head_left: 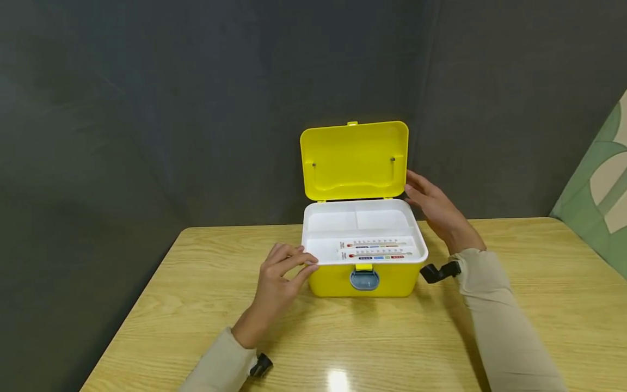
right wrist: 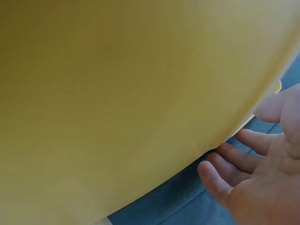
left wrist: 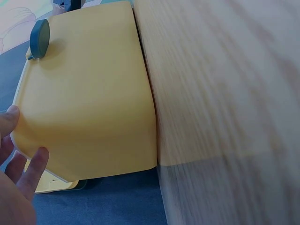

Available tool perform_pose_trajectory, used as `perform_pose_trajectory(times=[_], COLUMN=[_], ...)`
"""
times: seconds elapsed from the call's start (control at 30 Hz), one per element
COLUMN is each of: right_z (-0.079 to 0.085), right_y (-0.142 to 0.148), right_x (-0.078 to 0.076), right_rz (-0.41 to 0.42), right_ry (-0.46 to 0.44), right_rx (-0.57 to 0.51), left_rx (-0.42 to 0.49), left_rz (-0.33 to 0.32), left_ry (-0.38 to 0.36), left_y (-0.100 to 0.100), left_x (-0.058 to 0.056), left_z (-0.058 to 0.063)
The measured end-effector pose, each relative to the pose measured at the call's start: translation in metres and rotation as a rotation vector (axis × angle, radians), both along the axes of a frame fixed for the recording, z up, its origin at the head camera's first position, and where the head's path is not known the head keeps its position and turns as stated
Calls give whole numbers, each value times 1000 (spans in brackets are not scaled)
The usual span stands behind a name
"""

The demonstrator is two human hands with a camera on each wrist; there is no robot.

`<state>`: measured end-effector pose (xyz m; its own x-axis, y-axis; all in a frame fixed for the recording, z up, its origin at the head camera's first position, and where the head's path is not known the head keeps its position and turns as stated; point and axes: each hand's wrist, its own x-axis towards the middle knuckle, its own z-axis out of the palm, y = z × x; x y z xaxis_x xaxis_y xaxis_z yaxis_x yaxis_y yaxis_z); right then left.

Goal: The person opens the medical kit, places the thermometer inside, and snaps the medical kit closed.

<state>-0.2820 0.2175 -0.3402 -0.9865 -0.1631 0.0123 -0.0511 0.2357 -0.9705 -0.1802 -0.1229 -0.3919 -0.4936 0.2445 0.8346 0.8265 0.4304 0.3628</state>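
A yellow storage box (head_left: 333, 283) stands on the table with its lid (head_left: 354, 158) raised upright. Set in its top is a white divided tray (head_left: 323, 247). Two thermometer strips (head_left: 377, 250) with red bulbs and coloured bands lie in the front compartment. A grey-blue latch (head_left: 364, 280) sits on the front face. My left hand (head_left: 279, 277) pinches the tray-level rim at the front left corner, thumb on the front side. My right hand (head_left: 441, 209) is beside the lid's lower right edge, its fingers (right wrist: 215, 180) loosely spread near the box's back corner.
A light wooden table (head_left: 220, 272) carries the box near its back edge. Close behind rises a dark fabric partition (head_left: 220, 109). A green and beige patterned panel (head_left: 602, 179) stands at the far right.
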Motion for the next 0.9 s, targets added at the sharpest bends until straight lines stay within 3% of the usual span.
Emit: perform_pose_trajectory(times=[0.57, 0.9], right_z=[-2, 5], right_y=[1, 0], right_x=[3, 7], right_rz=[-71, -145], right_ry=[64, 83], right_rx=[49, 142], left_rx=[2, 6], left_rz=[7, -1], left_ry=[4, 5], left_y=[-1, 0], left_x=[2, 1], left_z=[4, 2])
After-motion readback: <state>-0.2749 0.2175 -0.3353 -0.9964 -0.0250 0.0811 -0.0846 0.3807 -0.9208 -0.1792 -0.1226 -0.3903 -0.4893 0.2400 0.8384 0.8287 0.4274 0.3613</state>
